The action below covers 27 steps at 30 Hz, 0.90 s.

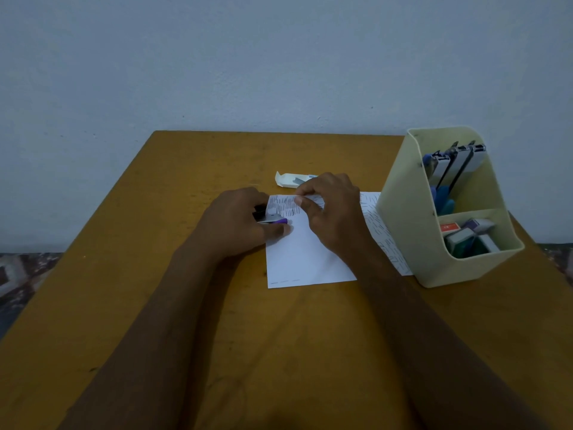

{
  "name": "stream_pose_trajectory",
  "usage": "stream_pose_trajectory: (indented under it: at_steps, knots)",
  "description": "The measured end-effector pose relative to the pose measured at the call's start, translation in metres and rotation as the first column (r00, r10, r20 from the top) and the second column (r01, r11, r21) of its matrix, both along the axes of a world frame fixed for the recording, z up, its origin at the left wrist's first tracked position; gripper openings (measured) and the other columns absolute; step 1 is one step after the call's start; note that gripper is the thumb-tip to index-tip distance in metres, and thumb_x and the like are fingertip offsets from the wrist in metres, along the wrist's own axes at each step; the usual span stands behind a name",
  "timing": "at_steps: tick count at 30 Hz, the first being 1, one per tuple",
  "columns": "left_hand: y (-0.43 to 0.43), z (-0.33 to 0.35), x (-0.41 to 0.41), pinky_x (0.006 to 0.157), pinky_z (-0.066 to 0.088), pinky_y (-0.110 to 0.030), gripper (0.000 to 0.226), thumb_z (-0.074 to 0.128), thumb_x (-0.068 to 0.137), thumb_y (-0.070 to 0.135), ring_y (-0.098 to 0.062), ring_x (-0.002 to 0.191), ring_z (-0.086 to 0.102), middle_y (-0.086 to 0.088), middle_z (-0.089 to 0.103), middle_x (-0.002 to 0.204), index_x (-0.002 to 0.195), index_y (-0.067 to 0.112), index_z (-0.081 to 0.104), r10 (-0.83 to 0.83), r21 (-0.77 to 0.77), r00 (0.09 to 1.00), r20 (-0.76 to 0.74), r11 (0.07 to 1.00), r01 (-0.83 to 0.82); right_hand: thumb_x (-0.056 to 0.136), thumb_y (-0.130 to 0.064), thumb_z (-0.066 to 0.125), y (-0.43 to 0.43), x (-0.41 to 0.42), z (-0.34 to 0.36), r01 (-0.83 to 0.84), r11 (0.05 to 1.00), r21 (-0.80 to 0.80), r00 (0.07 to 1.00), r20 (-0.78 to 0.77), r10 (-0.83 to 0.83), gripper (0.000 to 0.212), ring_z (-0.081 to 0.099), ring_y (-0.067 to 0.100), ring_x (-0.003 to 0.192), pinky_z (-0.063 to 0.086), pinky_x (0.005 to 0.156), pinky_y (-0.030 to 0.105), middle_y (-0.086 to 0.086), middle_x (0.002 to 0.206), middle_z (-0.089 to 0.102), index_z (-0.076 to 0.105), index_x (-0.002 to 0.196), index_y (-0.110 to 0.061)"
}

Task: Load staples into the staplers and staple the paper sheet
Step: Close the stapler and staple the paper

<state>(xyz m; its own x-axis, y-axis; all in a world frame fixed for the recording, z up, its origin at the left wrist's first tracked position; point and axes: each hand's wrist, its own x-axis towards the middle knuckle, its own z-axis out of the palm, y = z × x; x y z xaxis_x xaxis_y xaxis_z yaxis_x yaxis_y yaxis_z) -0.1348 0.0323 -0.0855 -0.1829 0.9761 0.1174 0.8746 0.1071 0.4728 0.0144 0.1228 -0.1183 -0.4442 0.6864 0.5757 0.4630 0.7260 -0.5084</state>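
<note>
A white paper sheet (pixel 302 256) lies on the brown table (pixel 155 290), its upper part covered with rows of staples. My left hand (pixel 238 221) grips a small purple and silver stapler (pixel 274 219) at the sheet's left edge, near the top. My right hand (pixel 328 206) pinches the sheet's top edge between thumb and finger. Behind the hands lies an open white staple box (pixel 290 179) with a strip of staples showing inside.
A cream plastic organiser (pixel 403 218) stands on the table at the right, on the sheet's right edge. Its tall back compartment holds several staplers (pixel 455 164); the low front one holds small boxes and staplers (pixel 471 237). A pale wall is close behind the table.
</note>
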Motion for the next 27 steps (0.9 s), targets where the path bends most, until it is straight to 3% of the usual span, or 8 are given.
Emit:
stream_pose_trajectory:
  at_steps: [8, 18, 27]
  knots:
    - [-0.001, -0.003, -0.001, 0.065, 0.05, -0.031, 0.046, 0.068, 0.077, 0.054, -0.016, 0.08, 0.058, 0.0, 0.067, 0.106, 0.106, 0.018, 0.068, 0.035, 0.024, 0.999, 0.021, 0.999, -0.036, 0.082, -0.023, 0.066, -0.001, 0.0, 0.0, 0.003, 1.0, -0.005, 1.0, 0.001, -0.003, 0.007, 0.051, 0.018, 0.094, 0.034, 0.08, 0.032, 0.0, 0.093, 0.066, 0.069, 0.087, -0.02]
    - [0.001, -0.009, -0.001, 0.051, 0.033, -0.023, 0.04, 0.068, 0.077, 0.053, -0.013, 0.066, 0.052, 0.0, 0.068, 0.087, 0.095, 0.017, 0.071, 0.037, 0.107, 0.999, -0.012, 0.994, -0.035, 0.081, -0.026, 0.064, -0.002, 0.0, 0.0, 0.001, 1.0, 0.008, 1.0, 0.002, -0.001, 0.009, 0.051, 0.018, 0.093, 0.036, 0.08, 0.034, 0.0, 0.092, 0.066, 0.068, 0.085, -0.019]
    - [-0.001, -0.009, 0.001, 0.051, 0.033, -0.026, 0.036, 0.07, 0.077, 0.051, -0.013, 0.062, 0.051, 0.002, 0.067, 0.079, 0.088, 0.016, 0.073, 0.068, 0.148, 0.997, -0.026, 0.987, -0.063, 0.082, -0.025, 0.066, -0.001, 0.0, -0.001, 0.008, 1.0, 0.006, 1.0, 0.023, -0.009, 0.008, 0.051, 0.017, 0.095, 0.032, 0.08, 0.03, -0.001, 0.094, 0.067, 0.069, 0.087, -0.02]
